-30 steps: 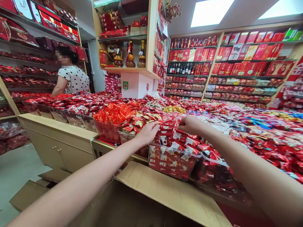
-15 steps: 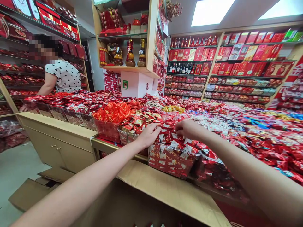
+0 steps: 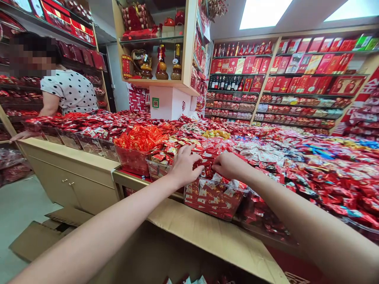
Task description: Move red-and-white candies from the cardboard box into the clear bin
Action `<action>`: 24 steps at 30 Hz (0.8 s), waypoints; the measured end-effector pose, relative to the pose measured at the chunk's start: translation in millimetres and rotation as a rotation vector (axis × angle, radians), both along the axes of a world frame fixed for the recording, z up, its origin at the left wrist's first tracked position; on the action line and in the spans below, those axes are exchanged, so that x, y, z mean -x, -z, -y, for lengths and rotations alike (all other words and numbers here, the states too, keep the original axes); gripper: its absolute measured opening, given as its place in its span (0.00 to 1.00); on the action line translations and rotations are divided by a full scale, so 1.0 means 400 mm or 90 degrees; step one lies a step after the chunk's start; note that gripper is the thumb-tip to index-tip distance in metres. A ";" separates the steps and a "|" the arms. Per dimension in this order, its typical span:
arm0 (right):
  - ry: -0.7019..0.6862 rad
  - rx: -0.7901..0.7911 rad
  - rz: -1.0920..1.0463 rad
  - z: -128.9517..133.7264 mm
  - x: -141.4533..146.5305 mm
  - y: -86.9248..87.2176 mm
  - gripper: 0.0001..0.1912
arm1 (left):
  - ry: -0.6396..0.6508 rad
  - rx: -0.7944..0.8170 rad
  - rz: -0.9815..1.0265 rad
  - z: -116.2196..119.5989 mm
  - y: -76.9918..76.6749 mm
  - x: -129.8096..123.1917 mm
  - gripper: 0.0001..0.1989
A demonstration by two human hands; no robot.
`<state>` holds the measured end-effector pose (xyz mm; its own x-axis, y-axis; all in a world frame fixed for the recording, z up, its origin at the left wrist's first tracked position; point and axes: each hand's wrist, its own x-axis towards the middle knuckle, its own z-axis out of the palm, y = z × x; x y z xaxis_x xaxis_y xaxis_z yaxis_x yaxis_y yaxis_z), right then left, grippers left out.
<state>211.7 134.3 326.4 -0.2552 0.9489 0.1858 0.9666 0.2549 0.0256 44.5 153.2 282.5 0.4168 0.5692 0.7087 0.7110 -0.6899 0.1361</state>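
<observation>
My left hand (image 3: 184,166) lies palm down, fingers spread, on red-and-white snack packets (image 3: 207,170) heaped in a clear plastic bin (image 3: 213,200) at the counter's front edge. My right hand (image 3: 228,165) rests on the same heap just to the right. Its fingers curl down into the packets and are hidden from me. The two hands are a few centimetres apart with packets between them. To the left stands a bin of gold-and-red candies (image 3: 166,156).
An open cardboard box (image 3: 213,234) sits right below the bin, its flap up against the counter. Another person in a dotted shirt (image 3: 69,92) leans on the counter (image 3: 68,152) at far left. Candy heaps cover the whole display; shelves of red boxes (image 3: 296,75) line the back wall.
My hands have drawn closer together over the bin, the right one sliding left and down onto the packets. The other person has shifted left along the counter.
</observation>
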 end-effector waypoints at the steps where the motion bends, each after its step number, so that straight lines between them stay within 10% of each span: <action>1: -0.005 0.009 0.007 -0.005 0.004 -0.004 0.12 | -0.011 0.003 -0.019 0.001 0.001 -0.003 0.09; 16: -0.092 -0.035 0.107 -0.020 0.023 -0.036 0.13 | -0.002 0.045 -0.090 -0.004 -0.038 -0.010 0.06; 24: -0.151 -0.070 0.114 -0.026 0.034 -0.056 0.13 | 0.169 0.061 -0.115 -0.036 -0.035 -0.022 0.05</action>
